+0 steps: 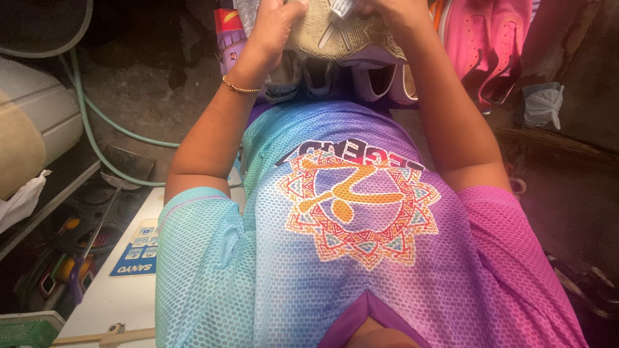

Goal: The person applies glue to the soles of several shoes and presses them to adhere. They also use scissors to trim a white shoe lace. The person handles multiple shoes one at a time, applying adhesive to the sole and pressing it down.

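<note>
Up top, both hands, left hand and right hand, grip a beige shoe with closed fingers, pink shoes waiting beside.

My only feed: head camera, tipped steeply down along wearer's own chest. Mesh shirt fills most of frame, very near lens. Both forearms run away to top edge, hands partly cut off there. Floor shows down both sides.
</note>
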